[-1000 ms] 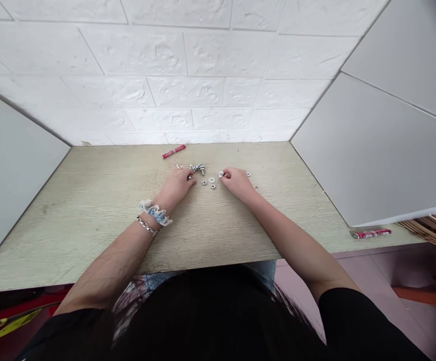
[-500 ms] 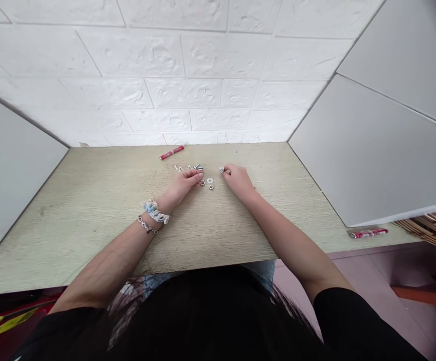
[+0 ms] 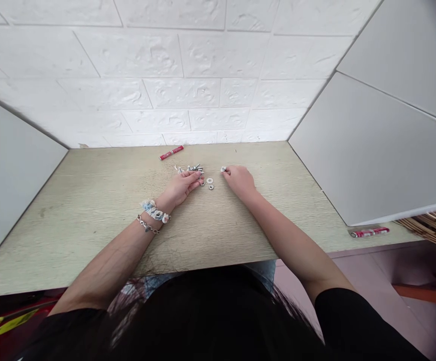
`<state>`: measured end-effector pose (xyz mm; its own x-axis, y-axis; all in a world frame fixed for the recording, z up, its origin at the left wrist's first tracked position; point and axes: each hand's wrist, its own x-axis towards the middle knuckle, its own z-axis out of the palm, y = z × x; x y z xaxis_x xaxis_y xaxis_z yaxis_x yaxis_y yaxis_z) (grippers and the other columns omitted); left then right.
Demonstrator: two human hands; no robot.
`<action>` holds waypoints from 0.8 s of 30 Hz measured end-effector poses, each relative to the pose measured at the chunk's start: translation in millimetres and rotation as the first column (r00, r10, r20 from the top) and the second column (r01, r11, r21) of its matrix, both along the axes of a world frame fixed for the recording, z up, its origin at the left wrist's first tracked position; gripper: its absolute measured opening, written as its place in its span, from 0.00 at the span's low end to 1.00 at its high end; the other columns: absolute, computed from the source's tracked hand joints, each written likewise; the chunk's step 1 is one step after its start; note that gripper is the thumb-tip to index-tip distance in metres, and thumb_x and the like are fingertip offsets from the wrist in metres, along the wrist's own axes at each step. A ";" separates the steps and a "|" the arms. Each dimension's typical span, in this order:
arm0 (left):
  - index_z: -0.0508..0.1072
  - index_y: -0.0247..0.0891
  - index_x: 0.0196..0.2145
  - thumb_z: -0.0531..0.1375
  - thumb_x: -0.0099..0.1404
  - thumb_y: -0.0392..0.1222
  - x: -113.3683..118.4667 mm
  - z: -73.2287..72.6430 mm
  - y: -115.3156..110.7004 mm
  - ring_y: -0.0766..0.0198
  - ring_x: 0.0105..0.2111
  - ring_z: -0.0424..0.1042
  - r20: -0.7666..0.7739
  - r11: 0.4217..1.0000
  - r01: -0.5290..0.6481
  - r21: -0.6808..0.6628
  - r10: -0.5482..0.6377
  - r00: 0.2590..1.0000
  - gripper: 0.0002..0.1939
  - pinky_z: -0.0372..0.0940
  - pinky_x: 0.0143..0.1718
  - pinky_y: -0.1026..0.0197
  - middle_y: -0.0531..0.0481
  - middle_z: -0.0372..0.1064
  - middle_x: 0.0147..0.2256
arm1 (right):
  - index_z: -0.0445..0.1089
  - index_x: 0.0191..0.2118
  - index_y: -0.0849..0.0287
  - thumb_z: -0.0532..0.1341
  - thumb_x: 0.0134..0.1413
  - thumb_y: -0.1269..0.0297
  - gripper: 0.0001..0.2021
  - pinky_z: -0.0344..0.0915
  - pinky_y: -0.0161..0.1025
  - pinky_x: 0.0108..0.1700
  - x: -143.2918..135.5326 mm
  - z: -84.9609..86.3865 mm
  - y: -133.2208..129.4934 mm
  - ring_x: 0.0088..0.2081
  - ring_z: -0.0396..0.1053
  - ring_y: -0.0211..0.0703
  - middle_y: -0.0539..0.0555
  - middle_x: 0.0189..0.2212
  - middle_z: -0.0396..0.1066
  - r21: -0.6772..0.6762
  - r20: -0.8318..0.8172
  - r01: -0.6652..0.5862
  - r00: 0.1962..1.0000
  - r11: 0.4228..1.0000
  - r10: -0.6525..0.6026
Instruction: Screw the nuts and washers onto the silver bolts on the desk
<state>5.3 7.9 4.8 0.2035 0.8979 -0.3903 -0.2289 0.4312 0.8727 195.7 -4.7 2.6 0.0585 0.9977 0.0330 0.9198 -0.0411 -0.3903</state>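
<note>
Left hand (image 3: pixel 182 188) had moved nearer the washer (image 3: pixel 209 181), grip unclear to me | right hand (image 3: pixel 240 181) pinched a metal piece (image 3: pixel 223 169) right of it | nut (image 3: pixel 211 187) sat just below it

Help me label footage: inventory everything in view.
Washer: one, silver, between hands
Nuts: two, silver, near washer, left hand
Bolts: several, silver, by left hand
Held piece: one, silver, right hand
Tubes: two, red, back, right front
Tabletop: one, pale, centre
Wall: one, white, back
Panels: several, grey, sides
Woven item: one, brown, right
Floor: one, pink, right
Unclear item: one, red-yellow, lower left
Bands: two, blue-white, silver, left wrist
Sleeves: two, black, bottom
Hands: two, bare, centre
</note>
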 end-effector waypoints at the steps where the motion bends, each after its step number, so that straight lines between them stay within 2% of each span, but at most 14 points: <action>1: 0.74 0.31 0.30 0.58 0.67 0.29 -0.1 -0.3 0.1 0.77 0.27 0.72 0.008 1.000 -0.001 -0.002 0.001 1.000 0.08 0.69 0.32 0.77 0.48 0.75 0.30 | 0.75 0.37 0.59 0.50 0.63 0.62 0.16 0.53 0.39 0.33 -0.4 0.7 -0.8 0.40 0.70 0.48 0.60 0.39 0.76 0.001 0.013 0.006 1.000 1.000 -0.006; 10: 0.75 0.31 0.35 0.60 0.62 0.24 -0.8 -1.5 -1.7 0.74 0.34 0.76 0.069 1.000 0.004 0.008 -0.005 0.998 0.07 0.70 0.38 0.76 0.48 0.76 0.32 | 0.76 0.35 0.57 0.51 0.62 0.61 0.16 0.55 0.40 0.33 -0.8 5.3 -5.6 0.40 0.70 0.49 0.60 0.38 0.76 -0.023 0.032 0.021 0.999 1.000 -0.020; 15: 0.75 0.33 0.34 0.62 0.61 0.26 1.7 0.5 -3.5 0.75 0.33 0.76 0.063 0.998 -0.004 0.063 0.000 0.998 0.06 0.68 0.32 0.77 0.50 0.76 0.34 | 0.76 0.34 0.57 0.51 0.61 0.60 0.16 0.55 0.39 0.33 1.4 5.4 -5.2 0.39 0.70 0.48 0.60 0.36 0.76 -0.018 0.026 0.006 1.000 1.000 -0.006; 24: 0.73 0.32 0.36 0.64 0.60 0.29 3.0 -3.0 -1.8 0.75 0.24 0.74 -0.003 0.993 0.011 0.115 -0.011 1.000 0.06 0.67 0.24 0.74 0.50 0.76 0.33 | 0.77 0.32 0.59 0.53 0.59 0.62 0.16 0.56 0.39 0.33 1.4 4.6 -5.9 0.37 0.70 0.47 0.61 0.35 0.77 -0.011 0.056 -0.028 0.998 1.000 0.029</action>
